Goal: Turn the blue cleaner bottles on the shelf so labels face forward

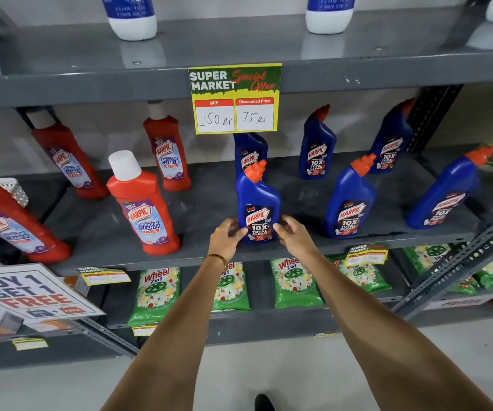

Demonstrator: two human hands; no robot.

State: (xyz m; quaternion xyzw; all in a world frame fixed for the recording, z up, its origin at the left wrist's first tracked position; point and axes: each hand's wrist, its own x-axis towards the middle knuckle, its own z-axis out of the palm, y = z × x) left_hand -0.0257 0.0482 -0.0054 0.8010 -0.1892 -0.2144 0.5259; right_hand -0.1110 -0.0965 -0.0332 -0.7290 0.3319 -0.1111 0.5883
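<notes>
At the front edge of the middle grey shelf (209,209), both hands are clasping one blue cleaner bottle (257,203) low on its body. The left hand (227,237) is pressing the bottle's left flank, fingers curled round the lower label edge; a thin bracelet (217,258) is sitting on that wrist. The right hand (291,232) is pressing the right flank, its fingertips overlapping the label's side.

Held bottle: standing upright on the shelf, long axis vertical, label facing the camera, orange angled cap (255,170) leaning up and to the right.

Other blue bottles, same shelf: two more in the front row (350,203) (444,197) to the right, both showing labels forward, caps slanting rightward. Three are standing in the back row (249,152) (316,146) (392,140), labels likewise facing out; the leftmost is partly hidden behind the held bottle and the price card.

Left portion of shelf: four red bathroom cleaner bottles (147,209) with white caps, labels forward.

Hanging from the shelf above: a yellow-bordered price card (235,97) with handwritten prices.

Upper shelf: white-and-blue bottle bases (131,16), tops out of frame.

Lower shelf: green detergent packets (156,295) lying in a row. Far left: a tilted promotional sign (28,292).
</notes>
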